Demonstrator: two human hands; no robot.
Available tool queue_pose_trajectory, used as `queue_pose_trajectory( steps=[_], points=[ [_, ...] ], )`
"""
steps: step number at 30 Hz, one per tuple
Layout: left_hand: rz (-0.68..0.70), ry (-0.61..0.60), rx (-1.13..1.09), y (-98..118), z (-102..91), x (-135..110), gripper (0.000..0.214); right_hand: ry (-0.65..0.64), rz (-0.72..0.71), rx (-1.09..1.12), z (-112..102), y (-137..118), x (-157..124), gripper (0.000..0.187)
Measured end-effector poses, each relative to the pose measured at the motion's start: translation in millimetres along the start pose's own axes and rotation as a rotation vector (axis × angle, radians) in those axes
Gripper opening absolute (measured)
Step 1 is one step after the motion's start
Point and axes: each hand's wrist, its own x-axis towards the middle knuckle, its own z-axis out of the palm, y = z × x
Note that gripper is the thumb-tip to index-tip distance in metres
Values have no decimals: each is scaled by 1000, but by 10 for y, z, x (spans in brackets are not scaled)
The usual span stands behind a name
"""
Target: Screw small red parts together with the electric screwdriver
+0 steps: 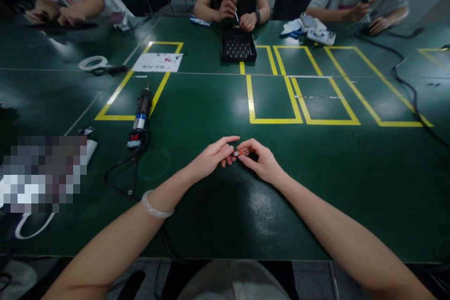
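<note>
My left hand [213,157] and my right hand [259,159] meet fingertip to fingertip over the green table [218,206]. Between them is a tiny part [237,153], reddish with a pale end, pinched by both hands. My left index finger stretches out above it while the other fingers curl in. A pale bangle [154,206] circles my left wrist. What the small part is cannot be made out.
A corded electric screwdriver [141,112] lies at the left across yellow tape lines [274,119]. A black parts tray [238,47] stands at the far side before a person holding a tool. Other people sit at the far left and far right. A cable [404,82] runs along the right.
</note>
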Motion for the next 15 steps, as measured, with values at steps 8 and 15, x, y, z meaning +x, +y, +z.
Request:
queue_pose_trajectory(
  steps=[8,15],
  points=[
    [-89,-56,96,-3,26,-17,44,26,-127,-235,21,-36,-39,15],
    [-20,-17,185,-6,73,-71,32,50,-92,-224,-5,-20,-32,29]
  ],
)
